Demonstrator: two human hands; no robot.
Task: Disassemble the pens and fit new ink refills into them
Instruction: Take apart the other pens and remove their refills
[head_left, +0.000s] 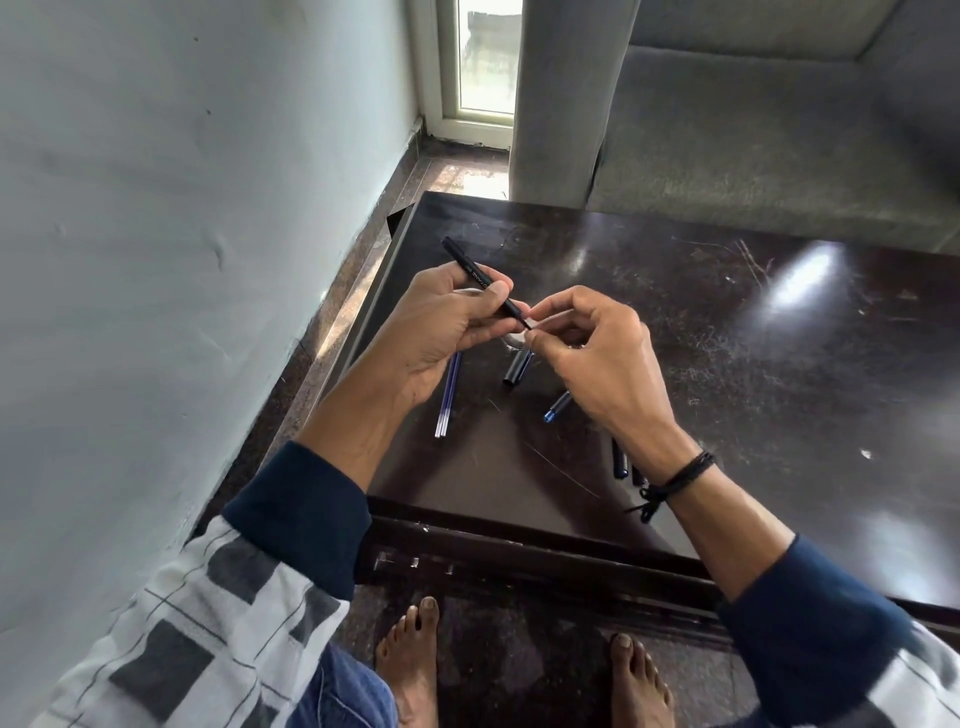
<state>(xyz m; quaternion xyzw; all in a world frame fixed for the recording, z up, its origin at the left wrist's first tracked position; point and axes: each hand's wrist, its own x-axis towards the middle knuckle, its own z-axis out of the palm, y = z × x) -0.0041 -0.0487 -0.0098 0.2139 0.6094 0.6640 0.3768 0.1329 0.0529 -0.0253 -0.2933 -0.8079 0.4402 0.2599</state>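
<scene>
My left hand (441, 332) grips a black pen barrel (470, 270) that slants up to the left above the dark table (727, 322). My right hand (592, 353) pinches something small at the barrel's lower tip; what it is stays hidden by the fingers. Two blue ink refills (448, 397) lie side by side on the table below my left hand. A black pen part (517, 369) lies under my hands. A blue-tipped pen piece (556, 408) and more dark pieces (621, 462) lie beside my right wrist.
A pale wall runs along the left. A grey sofa (753, 130) stands behind the table. The table's near edge (519, 551) is above my bare feet (410, 670). A thin hair-like strand lies on the table near the front.
</scene>
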